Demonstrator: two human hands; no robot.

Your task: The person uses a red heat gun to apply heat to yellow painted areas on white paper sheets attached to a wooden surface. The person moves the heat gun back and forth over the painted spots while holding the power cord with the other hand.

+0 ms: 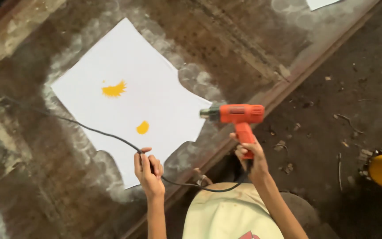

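Over the worktable's [226,53] near edge: right hand [250,155] clenched on an orange heat gun's [237,116] grip, nozzle toward the white cut sheet [129,66] with yellow paint marks [114,90]. Left hand [148,170] closed round the black cord [93,130]. Drying step, seemingly; next, steadier aim at the marks.

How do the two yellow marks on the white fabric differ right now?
The upper yellow mark is larger and feathered, with ragged streaks; the lower yellow mark is a small, smooth-edged blob. The upper one lies further from both hands; the lower one sits nearer the left hand gripping the black cord. Both share the same yellow colour on the white fabric.
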